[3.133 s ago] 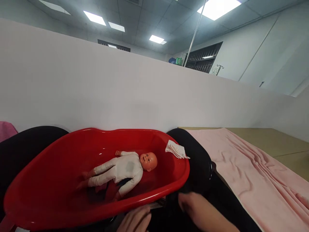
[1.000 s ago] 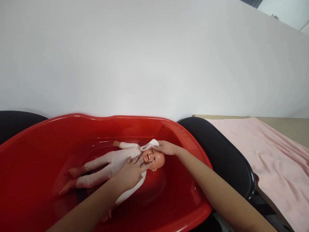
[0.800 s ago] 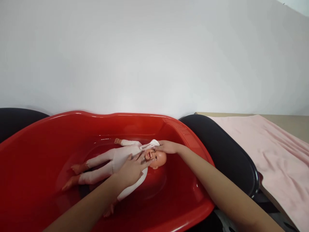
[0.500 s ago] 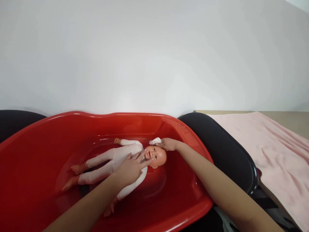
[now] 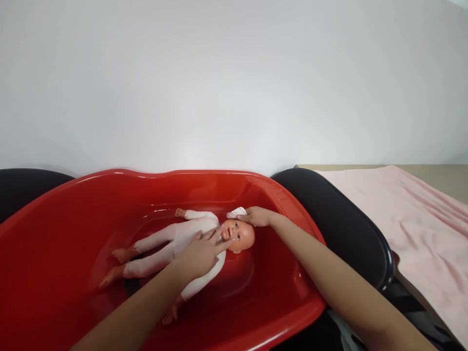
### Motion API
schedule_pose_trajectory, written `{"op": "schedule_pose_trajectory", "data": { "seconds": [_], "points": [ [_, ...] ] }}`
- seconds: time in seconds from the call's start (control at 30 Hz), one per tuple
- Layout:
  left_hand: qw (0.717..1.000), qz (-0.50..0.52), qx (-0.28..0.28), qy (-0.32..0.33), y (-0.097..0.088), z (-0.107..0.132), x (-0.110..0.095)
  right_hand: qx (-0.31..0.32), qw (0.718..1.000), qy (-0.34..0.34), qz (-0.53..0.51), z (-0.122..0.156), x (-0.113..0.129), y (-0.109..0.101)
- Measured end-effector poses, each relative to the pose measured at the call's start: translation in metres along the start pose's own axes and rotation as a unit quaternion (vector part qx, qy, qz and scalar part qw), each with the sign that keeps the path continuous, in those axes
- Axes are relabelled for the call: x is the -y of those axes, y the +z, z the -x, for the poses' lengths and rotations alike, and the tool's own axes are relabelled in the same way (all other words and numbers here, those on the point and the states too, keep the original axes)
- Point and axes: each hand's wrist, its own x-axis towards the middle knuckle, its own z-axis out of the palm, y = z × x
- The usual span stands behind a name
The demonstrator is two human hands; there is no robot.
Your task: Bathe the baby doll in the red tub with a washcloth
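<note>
A baby doll [image 5: 192, 234] in a white suit lies on its back in a red baby bathtub [image 5: 146, 187], its head toward the right end. My left hand [image 5: 203, 253] rests on the doll's upper chest with its fingers spread, the tips at its chin and cheek. At the far side of the head, my right hand [image 5: 259, 217] is closed on a small white cloth [image 5: 237, 212], which lies against that side of the head. Part of the doll's chest is hidden under my left hand.
Black rounded surfaces flank the tub, one on the right [image 5: 340, 224] and one at the far left [image 5: 29, 190]. Farther right, a pink cloth [image 5: 405, 219] covers a table. A pale wall [image 5: 219, 87] rises directly behind the tub.
The whole scene has shifted slightly to the right in view. Both hands keep nearly the same places on the doll, and the white cloth stays by its head.
</note>
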Motion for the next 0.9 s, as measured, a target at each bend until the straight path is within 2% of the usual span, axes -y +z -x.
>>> {"op": "schedule_pose_trajectory", "data": {
  "seconds": [0.07,0.23,0.3,0.5,0.63,0.73,0.9],
  "points": [
    [1.000,-0.005,0.001,0.001,0.001,-0.001,0.001,0.003,1.000,0.017,0.000,0.001,0.001,-0.001],
    [1.000,-0.023,0.020,0.001,0.001,-0.003,0.002,0.065,0.989,-0.101,-0.088,0.002,0.010,0.002],
    [1.000,-0.024,0.016,0.003,0.002,-0.003,0.003,0.075,0.986,-0.115,-0.097,0.002,0.010,0.003],
    [1.000,-0.012,0.004,0.010,0.000,0.000,0.002,0.021,1.000,-0.018,-0.001,-0.001,0.003,-0.001],
    [1.000,-0.007,0.017,0.005,-0.001,0.000,0.003,0.043,0.996,-0.071,-0.043,0.001,0.007,0.000],
    [1.000,0.003,0.006,0.006,0.001,-0.001,0.005,0.070,0.988,-0.107,-0.082,0.002,0.009,0.001],
    [1.000,0.004,0.008,0.004,-0.001,0.002,0.003,0.021,0.999,-0.044,0.003,-0.001,0.004,0.000]
  ]
}}
